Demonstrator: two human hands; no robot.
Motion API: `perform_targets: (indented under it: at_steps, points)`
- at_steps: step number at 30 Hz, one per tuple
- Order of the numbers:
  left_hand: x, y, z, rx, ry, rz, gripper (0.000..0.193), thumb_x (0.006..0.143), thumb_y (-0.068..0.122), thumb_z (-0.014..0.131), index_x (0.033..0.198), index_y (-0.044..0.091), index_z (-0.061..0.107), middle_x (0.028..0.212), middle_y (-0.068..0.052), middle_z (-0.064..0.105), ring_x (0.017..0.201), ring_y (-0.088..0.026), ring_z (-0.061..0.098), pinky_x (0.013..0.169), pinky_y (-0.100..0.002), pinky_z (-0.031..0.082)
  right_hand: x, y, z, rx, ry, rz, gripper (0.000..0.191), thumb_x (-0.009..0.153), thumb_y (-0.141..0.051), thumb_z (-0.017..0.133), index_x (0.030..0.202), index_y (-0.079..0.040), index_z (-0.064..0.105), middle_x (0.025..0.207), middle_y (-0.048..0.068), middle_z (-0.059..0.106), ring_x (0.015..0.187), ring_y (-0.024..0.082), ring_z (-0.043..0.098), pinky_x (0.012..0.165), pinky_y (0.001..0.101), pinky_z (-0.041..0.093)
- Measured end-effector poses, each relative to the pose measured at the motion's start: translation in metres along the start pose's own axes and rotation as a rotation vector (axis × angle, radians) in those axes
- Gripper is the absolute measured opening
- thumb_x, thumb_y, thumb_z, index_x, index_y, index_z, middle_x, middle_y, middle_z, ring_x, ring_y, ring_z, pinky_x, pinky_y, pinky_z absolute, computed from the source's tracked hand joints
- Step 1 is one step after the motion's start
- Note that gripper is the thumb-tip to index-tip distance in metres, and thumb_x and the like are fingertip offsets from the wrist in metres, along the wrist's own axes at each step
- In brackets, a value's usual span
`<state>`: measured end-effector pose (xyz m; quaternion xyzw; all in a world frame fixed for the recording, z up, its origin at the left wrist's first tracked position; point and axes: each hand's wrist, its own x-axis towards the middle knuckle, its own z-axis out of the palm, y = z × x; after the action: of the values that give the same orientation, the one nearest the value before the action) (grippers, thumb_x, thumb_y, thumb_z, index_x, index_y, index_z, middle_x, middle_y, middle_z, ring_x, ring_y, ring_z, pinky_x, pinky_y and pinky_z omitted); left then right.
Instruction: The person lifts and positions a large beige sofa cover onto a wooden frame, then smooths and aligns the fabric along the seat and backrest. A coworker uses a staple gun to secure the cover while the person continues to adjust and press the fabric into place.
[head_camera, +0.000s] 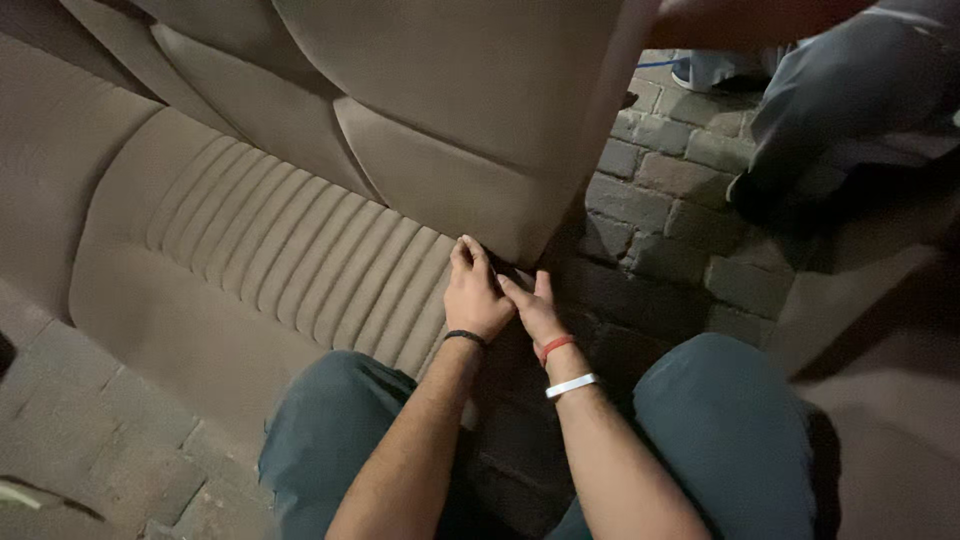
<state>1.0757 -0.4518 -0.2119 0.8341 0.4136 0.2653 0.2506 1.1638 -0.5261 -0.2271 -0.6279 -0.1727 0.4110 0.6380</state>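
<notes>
The seat back (470, 120), a tan padded piece, is standing tilted over the ribbed seat cushion (280, 260), and we are working at its lower corner, right where it meets the cushion's edge above the brick paving (660, 190); we are kneeling, with our knees in blue-grey trousers on either side of our forearms. We are pressing our left hand (474, 295) against the seam, its fingers curled down onto the cushion's end and touching the corner, closed around nothing that we can see; we are laying our right hand (532, 305) beside it, fingers stretched flat and pointing up into the dark gap, not gripping anything, though the fingertips are hidden in shadow. Both wrists are bending slightly inward, so the hands are almost touching. To do this well, we judge, we are needing to keep the fingers low in the seam and feel along it rather than look, steadying the corner with one hand. Another person's legs (850, 90) are standing well apart at the upper right.
</notes>
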Motion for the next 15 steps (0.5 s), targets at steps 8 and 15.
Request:
perform_targets:
  at_steps: [8,15]
  points:
    - [0.002,0.003,-0.003,0.017,-0.022,-0.025,0.088,0.081,0.024,0.068,0.155,-0.004,0.029,0.159,-0.029,0.031,0.138,-0.045,0.045,0.106,-0.046,0.048,-0.003,-0.008,0.003,-0.036,0.011,-0.127,0.073,0.085,-0.034,0.076,0.144,-0.002,0.047,0.144,0.014,0.057,0.133,0.024,0.051,0.112,0.0378,0.039]
    - [0.003,0.001,-0.001,0.002,-0.009,-0.004,0.088,0.082,0.025,0.068,0.155,-0.005,0.029,0.158,-0.031,0.031,0.138,-0.047,0.045,0.107,-0.047,0.047,-0.009,-0.022,0.007,-0.004,0.01,-0.141,0.07,0.085,-0.029,0.076,0.143,-0.003,0.047,0.141,0.012,0.059,0.13,0.023,0.054,0.109,0.0367,0.042]
